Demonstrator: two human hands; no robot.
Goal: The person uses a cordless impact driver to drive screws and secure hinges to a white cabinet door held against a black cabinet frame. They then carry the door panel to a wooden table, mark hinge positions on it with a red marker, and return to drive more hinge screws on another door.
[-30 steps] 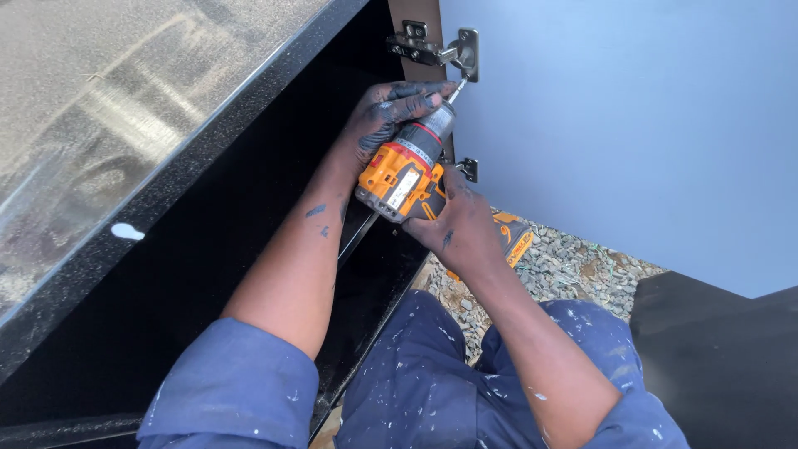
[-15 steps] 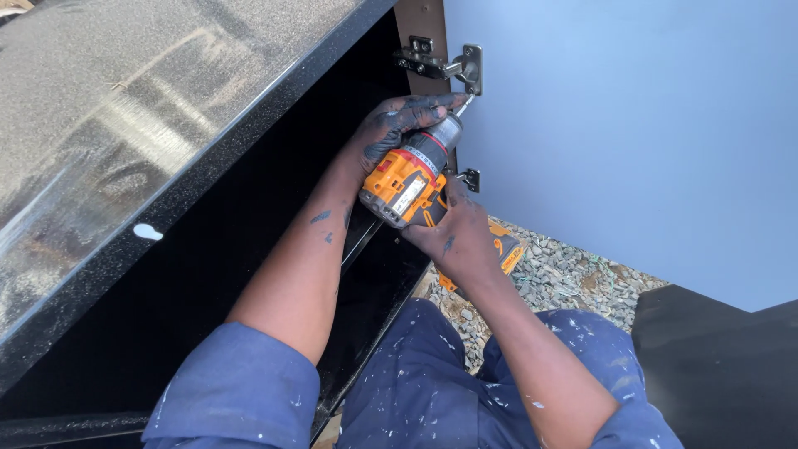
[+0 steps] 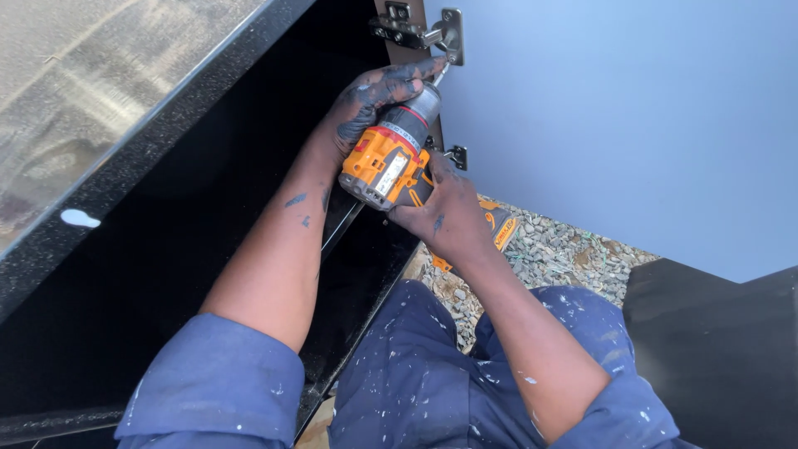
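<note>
While both hands (image 3: 445,212) grip the drill (image 3: 391,158) tight, keep its tip straight on the hinge (image 3: 449,33).

Glossy black cabinet (image 3: 166,274), matt orange plastic drill (image 3: 389,162), shiny metal hinge (image 3: 424,32) (paint-flecked cloth sleeves)

Counter (image 3: 125,125): dark, glossy speckled top, one white paint spot (image 3: 80,219) lying on it. Floor (image 3: 557,249): loose grey gravel.
</note>
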